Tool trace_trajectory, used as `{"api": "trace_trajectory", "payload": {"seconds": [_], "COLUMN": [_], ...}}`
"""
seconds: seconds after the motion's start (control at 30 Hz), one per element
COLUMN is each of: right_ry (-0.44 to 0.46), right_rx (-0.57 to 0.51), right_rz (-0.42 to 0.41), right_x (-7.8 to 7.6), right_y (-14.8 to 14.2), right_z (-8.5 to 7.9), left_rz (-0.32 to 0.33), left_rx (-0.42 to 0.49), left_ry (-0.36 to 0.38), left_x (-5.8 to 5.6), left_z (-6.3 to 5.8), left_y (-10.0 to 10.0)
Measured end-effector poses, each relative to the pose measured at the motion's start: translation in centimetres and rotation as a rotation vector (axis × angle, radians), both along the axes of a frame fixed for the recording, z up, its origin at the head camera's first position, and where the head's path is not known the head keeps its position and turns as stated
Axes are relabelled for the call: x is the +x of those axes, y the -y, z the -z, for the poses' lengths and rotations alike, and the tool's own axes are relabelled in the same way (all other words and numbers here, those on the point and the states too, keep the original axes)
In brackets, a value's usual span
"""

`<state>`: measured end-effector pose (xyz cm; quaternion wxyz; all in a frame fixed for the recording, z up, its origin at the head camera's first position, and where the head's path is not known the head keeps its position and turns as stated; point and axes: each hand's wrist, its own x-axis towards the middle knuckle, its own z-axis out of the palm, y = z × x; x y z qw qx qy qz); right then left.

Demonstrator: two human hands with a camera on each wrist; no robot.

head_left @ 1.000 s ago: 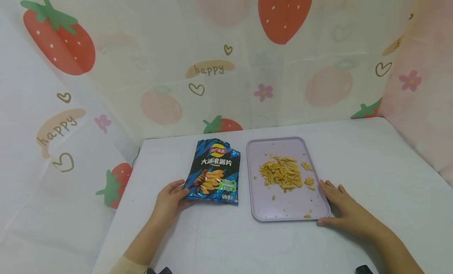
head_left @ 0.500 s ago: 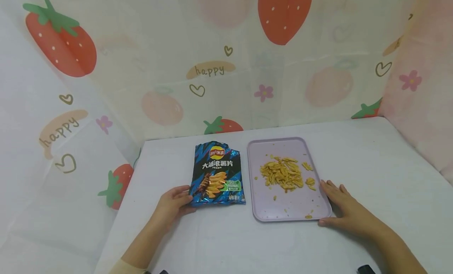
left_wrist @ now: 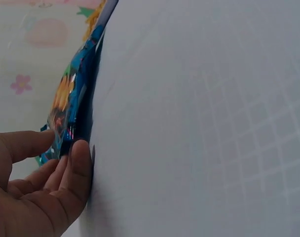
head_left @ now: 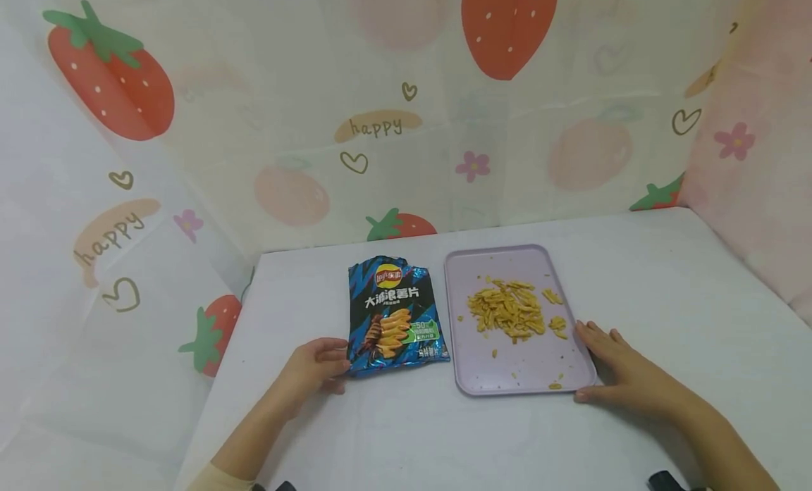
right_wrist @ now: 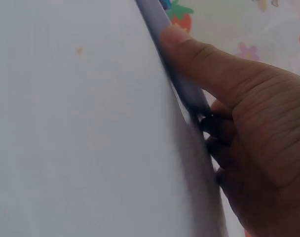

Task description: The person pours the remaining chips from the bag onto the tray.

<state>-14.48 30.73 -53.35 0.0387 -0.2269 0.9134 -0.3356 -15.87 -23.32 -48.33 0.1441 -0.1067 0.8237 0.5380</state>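
A blue and black chip bag [head_left: 395, 322] with a torn top edge lies front up on the table, left of the tray. My left hand [head_left: 311, 375] is at the bag's lower left corner. In the left wrist view the thumb [left_wrist: 34, 144] lies on the printed side of the bag [left_wrist: 66, 96], and the other fingers curl in from the underside. Broken yellow chips [head_left: 507, 309] are heaped on a lilac tray [head_left: 520, 378], crumbs around them. My right hand [head_left: 634, 378] rests against the tray's near right corner, thumb at the front edge and fingers fairly straight along the right side.
A white cloth covers the table [head_left: 380, 434]. Behind it hangs a strawberry-print curtain [head_left: 507, 160], with more of the sheeting along the left and right sides. The bag's lower right corner sits close beside the tray's left rim.
My left hand has shifted the bag slightly right and toward me; the bag has turned a little and its bottom corner is nearer the tray. The right hand and tray stay nearly the same.
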Motion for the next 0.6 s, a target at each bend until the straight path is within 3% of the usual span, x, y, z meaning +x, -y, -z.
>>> {"api": "trace_trajectory", "payload": {"seconds": [0.13, 0.37, 0.6], "right_ry": [0.031, 0.052, 0.003], "right_rx": [0.012, 0.037, 0.086], "right_rz": [0.007, 0.014, 0.002], "right_x": [0.0, 0.1, 0.3], "right_y": [-0.2, -0.5, -0.8], "right_z": [-0.4, -1.1, -1.5], "left_rz": [0.024, 0.032, 0.018], "left_rx": [-0.031, 0.001, 0.033], "left_ry": [-0.015, -0.032, -0.017], "left_x": [0.0, 0.2, 0.0], "left_z": [0.1, -0.3, -0.5], "left_y": [0.3, 0.6, 0.9]}}
